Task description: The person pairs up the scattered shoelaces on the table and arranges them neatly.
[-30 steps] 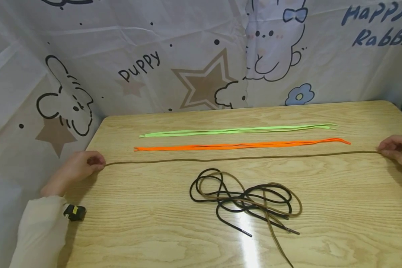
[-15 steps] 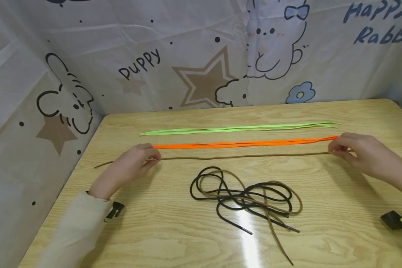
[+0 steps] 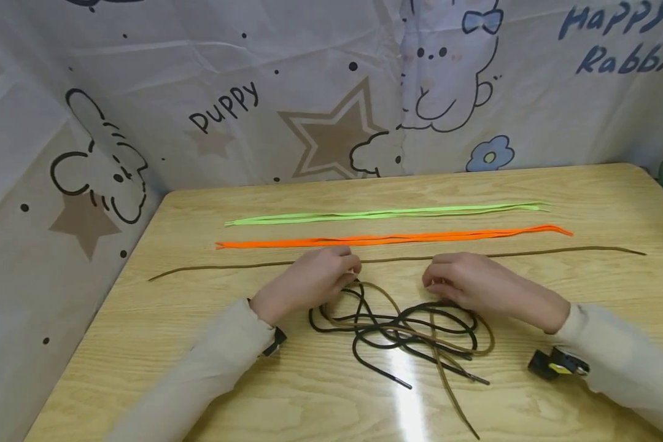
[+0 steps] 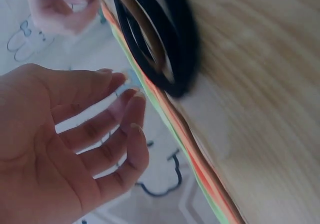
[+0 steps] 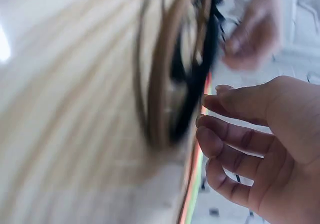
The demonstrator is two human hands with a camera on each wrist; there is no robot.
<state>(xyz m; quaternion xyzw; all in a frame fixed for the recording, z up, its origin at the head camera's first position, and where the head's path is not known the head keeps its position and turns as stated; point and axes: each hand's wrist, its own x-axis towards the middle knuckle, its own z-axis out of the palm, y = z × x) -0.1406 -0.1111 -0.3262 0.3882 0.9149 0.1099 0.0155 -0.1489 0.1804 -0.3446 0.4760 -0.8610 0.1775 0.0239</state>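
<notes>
Above the left part of a loose black shoelace (image 3: 383, 371) hovers my left hand (image 3: 315, 279), its fingers loosely bent. My right hand (image 3: 472, 282) is over the right loops, thumb and fingers also loosely bent. Neither wrist view shows anything held: gaps show between the left fingers (image 4: 112, 144) and the right fingers (image 5: 232, 159). A second, brown shoelace (image 3: 454, 396) is tangled with the black one. Just beyond the hands, a straight brown shoelace (image 3: 563, 249) runs across the table, partly hidden by them.
Farther back, a flat orange shoelace (image 3: 420, 237) and a flat light-green shoelace (image 3: 420, 213) lie stretched out, parallel to the straight brown one. The wooden table (image 3: 243, 393) meets a printed cloth (image 3: 243, 147) at its back and left.
Both hands have let go of the straight brown shoelace's ends and moved inward, coming over the tangled black and brown shoelaces. The straight shoelace stays lying across the table.
</notes>
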